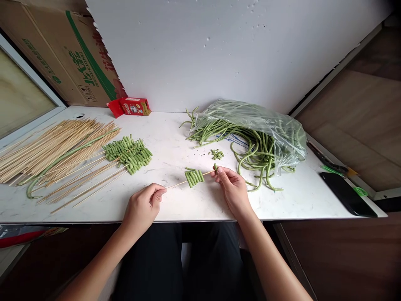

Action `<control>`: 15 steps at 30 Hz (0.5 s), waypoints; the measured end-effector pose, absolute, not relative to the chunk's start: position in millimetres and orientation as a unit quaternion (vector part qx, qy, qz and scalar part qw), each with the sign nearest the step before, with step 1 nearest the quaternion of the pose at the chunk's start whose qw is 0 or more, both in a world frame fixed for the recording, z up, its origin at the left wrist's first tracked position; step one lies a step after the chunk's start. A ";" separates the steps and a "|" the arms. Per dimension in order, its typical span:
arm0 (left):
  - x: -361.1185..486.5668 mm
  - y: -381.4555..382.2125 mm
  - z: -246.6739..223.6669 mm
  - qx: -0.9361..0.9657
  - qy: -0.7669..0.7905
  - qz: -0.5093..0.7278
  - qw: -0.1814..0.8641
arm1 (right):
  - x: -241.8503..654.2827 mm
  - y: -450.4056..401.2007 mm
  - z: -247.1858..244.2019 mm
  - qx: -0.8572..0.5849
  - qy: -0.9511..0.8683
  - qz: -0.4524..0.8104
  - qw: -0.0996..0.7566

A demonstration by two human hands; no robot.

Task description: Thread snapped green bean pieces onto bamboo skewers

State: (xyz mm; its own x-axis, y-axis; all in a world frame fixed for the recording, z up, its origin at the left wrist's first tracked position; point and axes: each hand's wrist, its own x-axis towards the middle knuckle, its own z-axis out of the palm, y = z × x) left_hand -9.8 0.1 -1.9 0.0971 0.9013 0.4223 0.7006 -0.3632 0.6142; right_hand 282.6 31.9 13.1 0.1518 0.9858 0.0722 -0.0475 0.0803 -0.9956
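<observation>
I have the left hand [142, 205] pinching the skewer [176, 184] below the frame's centre; the right hand [232, 189], apart from it, pinches a bean piece [215, 167] at the tip. Threaded pieces [194, 178] sit between; long beans [267, 147] lie right of centre.

A white wall [200, 54] rose along the tabletop's back edge, pocked with small marks. The tabletop [171, 138] was pale, faintly veined, with a round hole [79, 116] near its back left corner. Above that corner stood a printed brown carton [59, 54]. Past the left edge, a pale metal frame [34, 75] held a yellowish pane [19, 92], perhaps glass. A brown panel [354, 104] slanted beyond the right edge. Light fell soft and even on the tabletop, while the space under its front edge was dark.
</observation>
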 end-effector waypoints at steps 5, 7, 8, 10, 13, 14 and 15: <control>-11.7 -0.2 -6.2 0.729 0.553 0.381 0.134 | 283.5 31.7 12.1 -0.509 -0.479 0.446 0.560; -12.1 0.0 -7.3 0.730 0.554 0.378 0.135 | 283.3 31.6 12.0 -0.505 -0.480 0.446 0.562; -12.2 0.1 -7.4 0.730 0.554 0.376 0.135 | 283.1 31.5 12.0 -0.503 -0.480 0.446 0.563; -12.0 0.2 -7.0 0.731 0.554 0.375 0.134 | 282.7 31.5 12.2 -0.500 -0.479 0.447 0.566; -11.3 0.1 -5.1 0.732 0.554 0.374 0.132 | 282.4 31.7 12.8 -0.500 -0.476 0.449 0.568; -11.0 0.0 -4.4 0.732 0.555 0.374 0.132 | 282.5 31.7 13.0 -0.501 -0.475 0.448 0.568; -10.7 -0.1 -3.8 0.731 0.556 0.374 0.131 | 282.7 31.6 13.2 -0.502 -0.475 0.448 0.567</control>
